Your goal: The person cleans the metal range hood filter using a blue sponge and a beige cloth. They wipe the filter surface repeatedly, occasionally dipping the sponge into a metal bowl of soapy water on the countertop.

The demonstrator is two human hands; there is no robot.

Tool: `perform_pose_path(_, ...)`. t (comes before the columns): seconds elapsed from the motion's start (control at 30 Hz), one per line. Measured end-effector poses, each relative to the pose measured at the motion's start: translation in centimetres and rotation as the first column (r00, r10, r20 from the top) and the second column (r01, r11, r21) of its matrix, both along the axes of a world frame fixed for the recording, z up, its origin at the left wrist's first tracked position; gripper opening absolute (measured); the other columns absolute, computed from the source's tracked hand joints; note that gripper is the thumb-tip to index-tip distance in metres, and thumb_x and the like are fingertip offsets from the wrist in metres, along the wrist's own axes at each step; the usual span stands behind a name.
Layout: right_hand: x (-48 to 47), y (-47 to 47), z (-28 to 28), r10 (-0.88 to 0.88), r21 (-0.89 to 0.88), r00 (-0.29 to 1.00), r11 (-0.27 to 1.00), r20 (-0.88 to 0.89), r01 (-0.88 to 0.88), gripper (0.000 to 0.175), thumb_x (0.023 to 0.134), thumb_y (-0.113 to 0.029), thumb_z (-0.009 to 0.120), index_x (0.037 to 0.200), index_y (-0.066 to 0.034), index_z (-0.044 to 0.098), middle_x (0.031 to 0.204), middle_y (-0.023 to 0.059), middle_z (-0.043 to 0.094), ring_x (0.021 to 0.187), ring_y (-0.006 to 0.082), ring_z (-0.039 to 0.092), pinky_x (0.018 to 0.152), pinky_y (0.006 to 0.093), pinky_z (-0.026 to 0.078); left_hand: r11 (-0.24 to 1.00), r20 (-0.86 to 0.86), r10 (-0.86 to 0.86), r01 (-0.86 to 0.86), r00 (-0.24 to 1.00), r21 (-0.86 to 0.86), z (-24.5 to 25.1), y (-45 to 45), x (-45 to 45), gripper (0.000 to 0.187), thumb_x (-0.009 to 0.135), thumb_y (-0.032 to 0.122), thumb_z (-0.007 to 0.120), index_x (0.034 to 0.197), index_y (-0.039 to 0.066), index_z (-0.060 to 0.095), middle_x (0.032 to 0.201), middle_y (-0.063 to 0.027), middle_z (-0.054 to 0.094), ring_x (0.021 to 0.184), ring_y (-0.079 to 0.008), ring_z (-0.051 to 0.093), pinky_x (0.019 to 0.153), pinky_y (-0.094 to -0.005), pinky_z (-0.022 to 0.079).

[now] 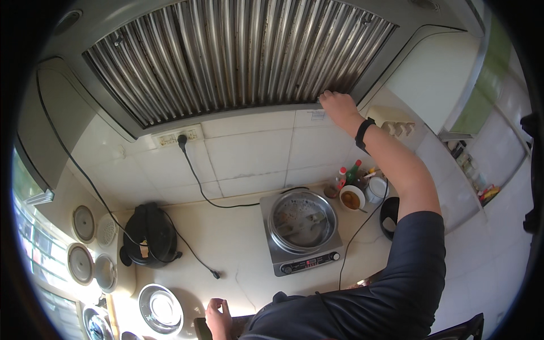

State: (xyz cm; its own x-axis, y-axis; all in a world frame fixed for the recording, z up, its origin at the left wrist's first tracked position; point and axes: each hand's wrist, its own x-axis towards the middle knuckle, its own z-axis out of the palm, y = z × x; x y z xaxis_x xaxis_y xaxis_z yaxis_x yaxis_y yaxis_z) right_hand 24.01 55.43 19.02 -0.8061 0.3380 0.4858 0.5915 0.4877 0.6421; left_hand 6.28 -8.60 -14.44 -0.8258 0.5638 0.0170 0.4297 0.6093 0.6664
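My right hand (341, 109), with a black band (364, 134) on its wrist, reaches up to the lower right edge of the metal range hood filter (246, 55). Its fingers are curled around a small shiny part there, mostly hidden by the hand. Low in the view, my left hand (218, 318) is by the front of the counter (229, 238), with fingers bent and thumb close to them. Whether it holds anything cannot be made out. Below the hood, a steel pot (302, 221) with cloudy liquid and a submerged utensil stands on an electric cooktop (308, 265).
A bowl of brown paste (352, 198), sauce bottles (352, 172) and a lidded white container (377, 190) stand right of the pot. At left are a black appliance (151, 238), a loose plug (216, 275) and a steel basin (160, 308). A cord (348, 246) hangs before the counter's right side.
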Motion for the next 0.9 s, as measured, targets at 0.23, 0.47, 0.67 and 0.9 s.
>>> perform_pose_path(0.23, 1.8, 1.5, 0.0, -0.036, 0.0, 0.999, 0.999, -0.009, 0.036, 0.016, 0.08, -0.005, 0.072, 0.096, -0.0044, 0.071, 0.096, 0.0086, 0.07, 0.088, 0.0239, 0.075, 0.068, 0.0351, 0.065, 1.0, 0.003, 0.001, -0.001, 1.0, 0.016, 0.3, -0.3, 0.0, 0.01, 0.091, 0.006, 0.074, 0.097, 0.002, 0.067, 0.091, -0.0166, 0.073, 0.088, -0.0354, 0.074, 0.079, -0.0439, 0.056)
perform_pose_path(0.47, 3.0, 1.9, -0.1, -0.084, -0.019, 0.995, 0.996, -0.043, 0.084, 0.017, 0.081, -0.005, 0.072, 0.097, -0.0044, 0.072, 0.099, 0.0097, 0.071, 0.091, 0.0247, 0.076, 0.069, 0.0361, 0.065, 0.999, -0.026, 0.019, -0.018, 0.999, 0.036, 0.5, -0.9, -0.2, 0.01, 0.092, 0.004, 0.072, 0.096, -0.003, 0.067, 0.09, -0.0205, 0.073, 0.086, -0.0389, 0.074, 0.079, -0.0447, 0.057)
perform_pose_path(0.67, 2.6, 1.9, 0.0, -0.18, -0.048, 0.983, 0.983, -0.048, 0.178, 0.015, 0.083, -0.003, 0.071, 0.098, -0.0041, 0.073, 0.101, 0.0102, 0.072, 0.093, 0.0258, 0.076, 0.073, 0.037, 0.065, 0.998, -0.041, 0.035, -0.033, 0.999, 0.046, -0.3, -2.1, -0.7, 0.011, 0.092, 0.003, 0.072, 0.097, -0.005, 0.067, 0.09, -0.0211, 0.073, 0.085, -0.0383, 0.075, 0.078, -0.0432, 0.058)
perform_pose_path(0.9, 3.7, -0.2, -0.3, -0.052, -0.05, 0.948, 0.998, -0.315, 0.038, 0.014, 0.086, -0.004, 0.068, 0.099, -0.0069, 0.071, 0.099, 0.0099, 0.069, 0.09, 0.0312, 0.074, 0.075, 0.0429, 0.063, 1.0, 0.009, 0.006, -0.006, 1.0, 0.021, -0.1, -3.1, -1.7, 0.015, 0.097, 0.021, 0.072, 0.098, 0.007, 0.065, 0.095, -0.0117, 0.073, 0.092, -0.0333, 0.07, 0.083, -0.0464, 0.053)
